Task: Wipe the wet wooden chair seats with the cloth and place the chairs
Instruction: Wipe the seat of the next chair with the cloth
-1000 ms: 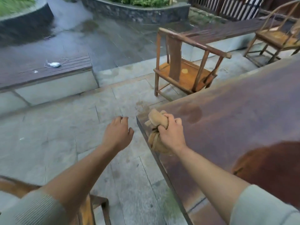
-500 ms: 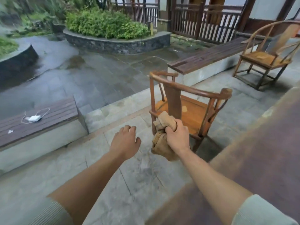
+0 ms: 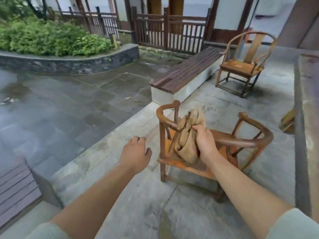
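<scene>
Two wooden chairs: the near chair [image 3: 214, 142], back rail toward the camera and seat facing away, and a far chair [image 3: 241, 66] beyond it beside the bench [image 3: 186, 73]. One cloth [image 3: 187, 135], bunched, long axis upright, hangs over the near chair's back rail in the right hand [image 3: 205, 144], whose fingers clamp it. Left hand [image 3: 136, 152], just left of the near chair, has loosely curled fingers holding nothing. No legible writing.

Near chair [image 3: 250, 140]: brown wood, smooth rounded rail with a dull sheen; orange-toned seat.
Far chair [image 3: 241, 66]: the same wood, paler matt seat.
Cloth [image 3: 186, 144]: tan coarse-woven fabric, crumpled, matt.
Floor [image 3: 146, 195]: grey stone slabs, rough, matt.
Courtyard paving [image 3: 60, 104]: dark stone, wet and glossy.
Bench [image 3: 186, 71]: dark slatted wood on a plain white base.
</scene>
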Demonstrator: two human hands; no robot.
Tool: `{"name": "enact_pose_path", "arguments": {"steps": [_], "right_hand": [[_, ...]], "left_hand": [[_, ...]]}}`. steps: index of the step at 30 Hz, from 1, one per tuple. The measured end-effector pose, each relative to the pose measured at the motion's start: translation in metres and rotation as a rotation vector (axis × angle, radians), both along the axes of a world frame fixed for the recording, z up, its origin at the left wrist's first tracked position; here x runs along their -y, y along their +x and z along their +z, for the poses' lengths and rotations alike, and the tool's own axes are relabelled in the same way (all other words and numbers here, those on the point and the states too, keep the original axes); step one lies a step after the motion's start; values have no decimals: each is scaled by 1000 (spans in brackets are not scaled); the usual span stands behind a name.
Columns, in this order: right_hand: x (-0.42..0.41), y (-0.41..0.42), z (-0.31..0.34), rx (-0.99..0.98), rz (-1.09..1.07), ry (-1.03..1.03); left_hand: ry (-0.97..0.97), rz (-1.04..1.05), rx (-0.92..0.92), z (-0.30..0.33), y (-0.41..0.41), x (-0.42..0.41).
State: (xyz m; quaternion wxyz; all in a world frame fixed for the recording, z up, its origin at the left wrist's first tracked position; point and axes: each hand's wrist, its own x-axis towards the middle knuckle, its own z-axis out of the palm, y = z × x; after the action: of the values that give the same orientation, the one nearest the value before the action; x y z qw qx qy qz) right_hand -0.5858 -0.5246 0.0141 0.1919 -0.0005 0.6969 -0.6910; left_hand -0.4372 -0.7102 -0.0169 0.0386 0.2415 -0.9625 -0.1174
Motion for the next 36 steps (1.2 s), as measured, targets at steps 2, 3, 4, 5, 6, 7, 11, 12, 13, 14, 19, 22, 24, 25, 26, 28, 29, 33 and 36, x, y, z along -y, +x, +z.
{"name": "enact_pose_path", "arguments": {"steps": [2,3,4,5,6,7,11,12,13,14,19,22,24,25,26,28,29,33,36], "right_hand": [[47,-37,3,-237,63,199],[67,-53,-2,-354,115,338],[93,-76,-15,-465,165,484],[115,-90,-31,-524,222,625],[142,-106,-46,-543,273,755],[167,-117,-63,-563,324,891],[277,-157,-111,-667,485,1144],[300,-168,-115,-620,499,1162],[321,-179,-118,-574,509,1165],[341,-197,-122,-515,512,1159],[398,-315,-158,-105,195,1051],[425,-377,-192,-24,93,1085],[440,-428,-216,9,25,1115],[441,-458,-228,38,-45,1111],[437,-485,-237,87,-132,1086],[425,-544,-264,154,-311,1009],[417,-560,-269,146,-334,990],[421,-647,-320,88,-214,1050],[433,-684,-337,139,-206,1105]], "left_hand": [[7,-27,-2,0,-47,48],[11,-34,11,-2,-68,67],[24,-43,23,-7,-95,91],[30,-46,39,-14,-116,110],[42,-41,64,-23,-142,132],[72,-19,85,-30,-165,152],[226,103,97,-59,-259,228],[263,124,94,-62,-279,243],[300,142,77,-65,-297,255],[332,158,67,-69,-320,268],[423,169,-5,-95,-444,334],[482,96,17,-124,-526,359],[526,45,65,-159,-588,370],[557,24,90,-180,-617,372],[588,1,115,-199,-641,371],[643,-81,165,-244,-693,369],[679,-104,176,-255,-707,366],[932,-167,287,-322,-799,366],[1095,-97,347,-346,-826,369]]}}
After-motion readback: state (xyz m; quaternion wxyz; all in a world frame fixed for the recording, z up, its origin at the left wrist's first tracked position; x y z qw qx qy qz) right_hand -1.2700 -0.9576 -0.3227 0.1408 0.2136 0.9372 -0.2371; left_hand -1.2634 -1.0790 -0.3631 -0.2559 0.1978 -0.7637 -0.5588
